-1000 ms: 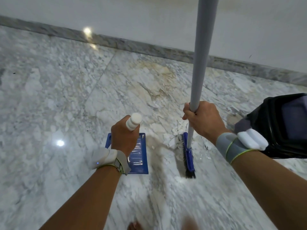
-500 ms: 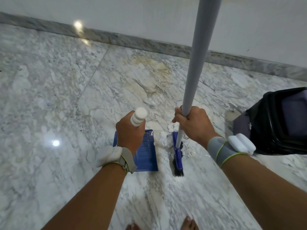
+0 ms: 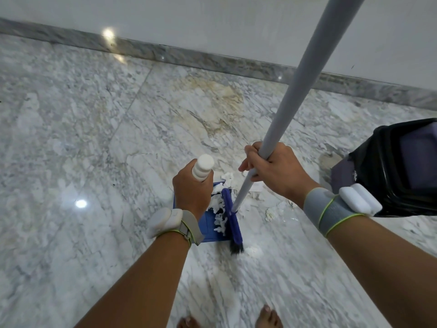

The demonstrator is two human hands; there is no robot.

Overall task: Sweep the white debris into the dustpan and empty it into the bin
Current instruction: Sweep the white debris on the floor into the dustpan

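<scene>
My left hand [image 3: 192,194] grips the white upright handle [image 3: 202,167] of a blue dustpan [image 3: 210,229] that rests on the marble floor. My right hand [image 3: 275,172] is closed around the grey pole [image 3: 305,74] of a broom. Its blue head [image 3: 231,220] with black bristles lies over the dustpan's right edge. White debris [image 3: 218,209] is piled on the pan against the broom head. More white scraps [image 3: 228,177] lie at the pan's far end, and a few [image 3: 275,210] remain on the floor to the right.
A black bin [image 3: 399,166] stands at the right, just beyond my right wrist. A grey skirting and white wall [image 3: 212,22] run along the back. My bare toes [image 3: 268,316] show at the bottom edge.
The broom head has swept leftwards from beside the dustpan onto its right edge, pushing white debris onto the pan. My left hand keeps the pan in place.
</scene>
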